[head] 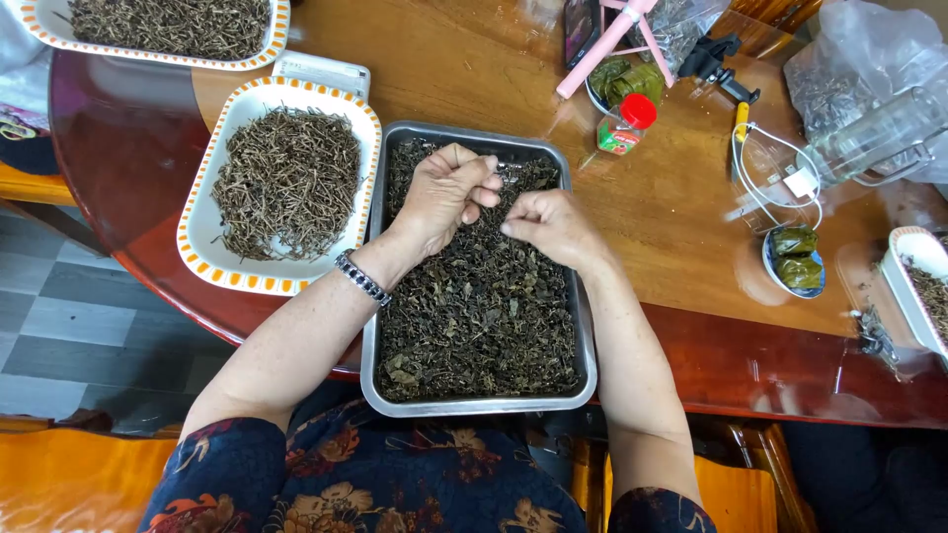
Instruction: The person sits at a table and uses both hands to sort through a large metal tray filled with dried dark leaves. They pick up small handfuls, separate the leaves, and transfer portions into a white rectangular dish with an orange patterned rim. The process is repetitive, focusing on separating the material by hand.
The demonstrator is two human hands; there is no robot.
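At the left, a white tray of stems (286,183) lies beside the metal tray (583,326) of dark dried leaves (474,306). The left hand (444,192) pinches a small leaf piece, fingers together; the right hand (553,225), curled shut, hovers just beside it. The leaves lie directly below both hands.

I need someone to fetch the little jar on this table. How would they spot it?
On the round wooden table, look just beyond the far right corner of the metal tray of dried leaves. The small jar lies tipped there, the only thing with a bright red cap.
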